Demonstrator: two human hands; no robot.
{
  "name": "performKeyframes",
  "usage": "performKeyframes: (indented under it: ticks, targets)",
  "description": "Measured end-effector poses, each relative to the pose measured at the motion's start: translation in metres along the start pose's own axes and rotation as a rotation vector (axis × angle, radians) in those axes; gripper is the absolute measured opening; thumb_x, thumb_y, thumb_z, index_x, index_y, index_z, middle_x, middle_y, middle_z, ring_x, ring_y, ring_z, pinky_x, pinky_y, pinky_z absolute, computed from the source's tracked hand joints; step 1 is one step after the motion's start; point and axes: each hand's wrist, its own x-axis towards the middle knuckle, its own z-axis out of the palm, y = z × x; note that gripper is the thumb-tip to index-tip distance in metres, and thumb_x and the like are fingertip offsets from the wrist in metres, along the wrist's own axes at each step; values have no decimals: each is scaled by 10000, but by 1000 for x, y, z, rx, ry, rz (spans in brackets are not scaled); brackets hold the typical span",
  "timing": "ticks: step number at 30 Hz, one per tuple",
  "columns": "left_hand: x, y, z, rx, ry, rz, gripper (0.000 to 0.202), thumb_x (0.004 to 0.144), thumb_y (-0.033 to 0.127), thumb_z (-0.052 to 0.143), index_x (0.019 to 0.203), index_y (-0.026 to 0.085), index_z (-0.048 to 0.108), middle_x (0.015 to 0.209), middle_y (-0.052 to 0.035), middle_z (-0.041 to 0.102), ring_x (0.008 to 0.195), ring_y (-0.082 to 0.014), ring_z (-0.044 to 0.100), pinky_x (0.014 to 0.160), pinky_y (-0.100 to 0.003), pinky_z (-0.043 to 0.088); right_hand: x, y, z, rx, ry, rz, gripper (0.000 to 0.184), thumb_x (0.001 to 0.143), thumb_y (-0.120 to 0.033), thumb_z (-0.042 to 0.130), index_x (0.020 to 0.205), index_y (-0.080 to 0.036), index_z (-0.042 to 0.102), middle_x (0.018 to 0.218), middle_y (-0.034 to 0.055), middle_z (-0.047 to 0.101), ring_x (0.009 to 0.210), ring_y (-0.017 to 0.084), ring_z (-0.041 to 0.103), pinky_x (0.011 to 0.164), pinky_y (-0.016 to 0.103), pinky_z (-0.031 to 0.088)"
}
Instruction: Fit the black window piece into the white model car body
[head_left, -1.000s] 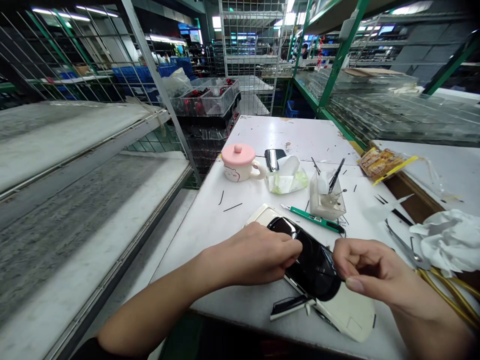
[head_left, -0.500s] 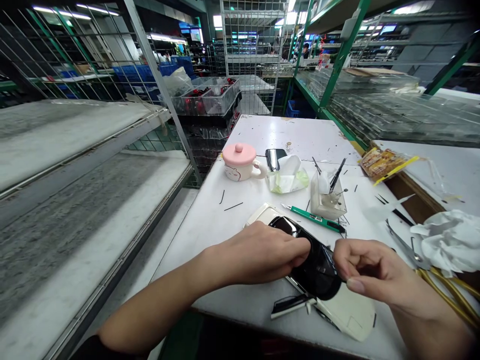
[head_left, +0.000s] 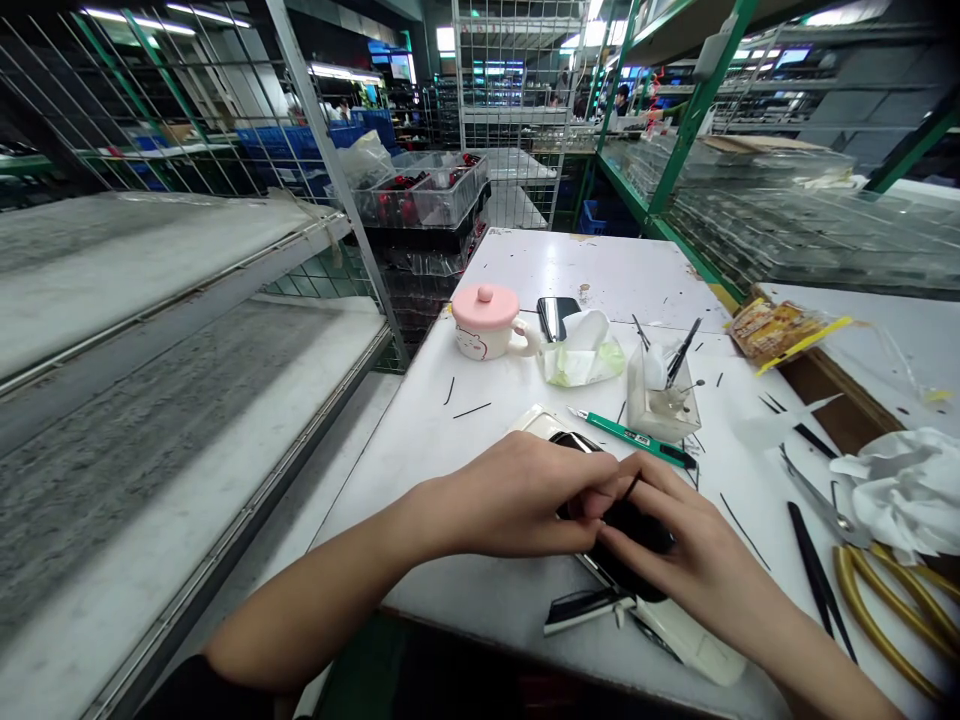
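A: What changes nearest us?
B: Our right hand [head_left: 690,530] comes in to meet our left hand [head_left: 525,490]. The left is curled narrow; whether the right closes on the dark sliver [head_left: 634,487] by its fingers, we cannot tell. Its shift bares our black tweezers [head_left: 808,550].
A: And the model car [head_left: 634,578]?
B: It lies on the worktop [head_left: 405,470], beneath both hands. We judge the work now wants both at one spot.
A: Farther off?
B: Our green craft knife [head_left: 637,437] lies untouched; the lidded mug [head_left: 486,325] stands unmoved.
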Motion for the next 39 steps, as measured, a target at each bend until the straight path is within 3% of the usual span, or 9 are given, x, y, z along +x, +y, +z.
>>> performKeyframes:
  ticks: [6,9,14,19,23,27,33,39]
  targets:
    - [1,0,-1,-19,-59,-3,195,800,102,562,798,212,401,752,57,512,665,-93,460,610,-197,369,1,0,1,-160,-7,-193,122,953,-128,513,879,-207,569,876,29,609,816,166,583,731,309,451]
    - [-1,-4,-6,46,-64,-24,219,792,119,587,913,209,428,956,-12,552,871,-150,514,753,-233,430,1,-1,-6,-213,-96,-214,121,945,-128,538,854,-202,569,760,-7,572,692,139,521,691,307,388]
    - [-3,-17,0,184,-68,11,300,773,115,571,1012,188,405,1223,-120,471,1215,-262,420,1020,-365,389,0,-8,-12,-376,-186,-321,143,957,-100,508,889,-190,596,707,-18,558,631,125,477,705,322,341]
    - [-2,-23,13,211,-101,26,276,810,130,553,1033,185,401,1269,-143,454,1292,-269,382,1102,-396,318,-5,-15,-7,-376,-179,-343,168,972,-117,490,986,-187,642,704,-11,552,642,131,482,710,331,358]
    - [-1,-21,13,243,-126,13,265,821,146,559,1038,179,411,1276,-142,464,1265,-268,413,1119,-403,302,-18,-18,-4,-423,-125,-323,123,951,-83,525,968,-155,623,721,0,588,627,129,496,704,343,344]
    - [0,-18,14,271,-138,-58,208,882,214,533,1054,170,425,1278,-135,476,1253,-272,439,1188,-504,176,-28,-19,-1,-404,-84,-231,160,955,-86,532,1083,-150,603,732,-5,617,614,124,500,699,339,335]
    - [2,-19,24,303,-62,-58,199,895,247,577,1035,161,465,1367,-157,460,1344,-287,389,1198,-547,141,-36,-17,0,-318,-93,-150,197,944,-95,546,1102,-200,599,704,-32,660,538,98,513,663,332,365]
    - [1,-20,27,321,-48,-52,206,890,242,583,1043,149,480,1391,-172,458,1369,-303,377,1202,-564,143,-49,-13,-5,-265,-166,-99,237,952,-110,520,1150,-228,575,788,-6,726,546,122,551,645,338,426]
